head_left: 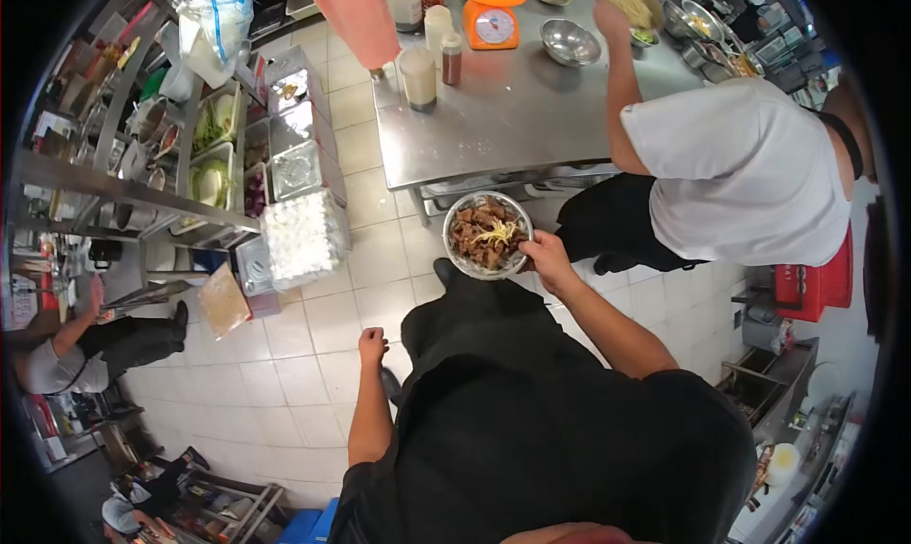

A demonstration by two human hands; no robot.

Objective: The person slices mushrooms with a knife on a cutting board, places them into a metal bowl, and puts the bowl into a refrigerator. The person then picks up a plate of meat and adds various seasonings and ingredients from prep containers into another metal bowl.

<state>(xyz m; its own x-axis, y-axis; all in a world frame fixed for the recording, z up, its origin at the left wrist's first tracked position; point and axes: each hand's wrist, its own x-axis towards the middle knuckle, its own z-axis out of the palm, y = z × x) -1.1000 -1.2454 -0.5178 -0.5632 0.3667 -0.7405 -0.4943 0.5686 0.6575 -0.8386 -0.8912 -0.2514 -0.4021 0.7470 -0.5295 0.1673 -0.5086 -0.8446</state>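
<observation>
Near one steel table (503, 131): right hand (548, 257) gripping one bowl (479, 274).

Some fingers of the right hand (548, 261) are hidden by the bowl (476, 272). The figures on the orange scale (492, 37) are too small to be read.

No text legible; marks on orange scale dial (494, 27) apparently too small to read.

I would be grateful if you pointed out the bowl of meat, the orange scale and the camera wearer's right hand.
Bowl of meat (482, 274): head view, on its near rim.
Orange scale (493, 27): head view, on its dial.
Right hand (548, 254): head view, middle of the hand.
</observation>
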